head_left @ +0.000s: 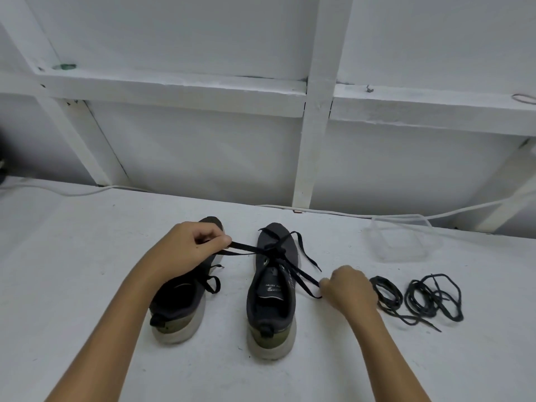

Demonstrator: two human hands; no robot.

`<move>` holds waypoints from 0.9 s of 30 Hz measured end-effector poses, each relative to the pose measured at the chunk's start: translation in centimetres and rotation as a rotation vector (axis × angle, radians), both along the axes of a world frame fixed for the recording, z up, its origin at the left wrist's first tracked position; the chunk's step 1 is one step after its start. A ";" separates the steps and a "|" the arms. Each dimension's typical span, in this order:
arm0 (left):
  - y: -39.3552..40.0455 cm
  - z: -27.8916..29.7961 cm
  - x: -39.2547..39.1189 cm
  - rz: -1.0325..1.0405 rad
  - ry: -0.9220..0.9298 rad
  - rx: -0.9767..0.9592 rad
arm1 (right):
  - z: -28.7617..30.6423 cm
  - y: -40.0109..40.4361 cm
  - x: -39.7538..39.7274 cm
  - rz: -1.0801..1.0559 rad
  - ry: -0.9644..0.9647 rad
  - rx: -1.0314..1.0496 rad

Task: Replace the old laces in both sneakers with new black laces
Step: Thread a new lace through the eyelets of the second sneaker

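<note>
Two dark grey sneakers with pale soles stand side by side on the white table, toes pointing away. The right sneaker [271, 300] carries a black lace [285, 264] tied over its tongue. My left hand [188, 250] pinches one loop of that lace and holds it out to the left, above the left sneaker [177, 309]. My right hand [348, 288] pinches the other loop, stretched out to the right. The left sneaker's own lace lies loose beside its tongue. Two coiled black laces [417, 300] lie on the table right of my right hand.
A clear plastic container [403, 242] sits at the back right of the table [72, 242]. A white cable [333, 211] runs along the table's far edge, under a white wall with wooden framing [313, 126].
</note>
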State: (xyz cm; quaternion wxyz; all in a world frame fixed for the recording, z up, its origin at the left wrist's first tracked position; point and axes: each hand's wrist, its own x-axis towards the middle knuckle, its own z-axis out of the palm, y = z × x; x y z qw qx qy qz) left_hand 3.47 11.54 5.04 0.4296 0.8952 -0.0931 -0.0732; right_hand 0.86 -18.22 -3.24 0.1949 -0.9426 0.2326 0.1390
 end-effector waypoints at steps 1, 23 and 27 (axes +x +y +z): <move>-0.1 -0.1 0.0 -0.007 -0.004 0.012 | 0.3 0.4 0.3 0.041 -0.085 -0.037; 0.0 -1.9 0.2 0.035 -0.028 0.099 | 2.3 -1.7 2.0 -0.412 -0.580 0.419; -0.6 -1.6 0.0 0.020 -0.014 0.063 | 1.0 -0.7 0.7 -0.006 -0.187 -0.064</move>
